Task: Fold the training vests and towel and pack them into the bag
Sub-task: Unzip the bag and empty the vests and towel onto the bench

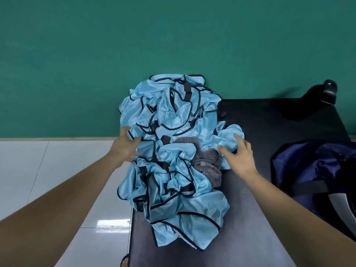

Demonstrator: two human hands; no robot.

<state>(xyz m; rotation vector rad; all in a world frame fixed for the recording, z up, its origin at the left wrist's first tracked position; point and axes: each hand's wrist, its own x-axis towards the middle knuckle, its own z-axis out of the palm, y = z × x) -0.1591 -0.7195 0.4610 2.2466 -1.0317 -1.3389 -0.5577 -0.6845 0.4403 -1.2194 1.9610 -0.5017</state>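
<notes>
Left hand (124,145) rests against the vests (173,120); I cannot tell whether it grips cloth. Right hand (240,157) is spread wide over them, towel (207,163) just left of it, bag (312,170) further right.

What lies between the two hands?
Head view: the heap of blue vests, with the grey towel poking out nearer the right hand than the left hand.
</notes>
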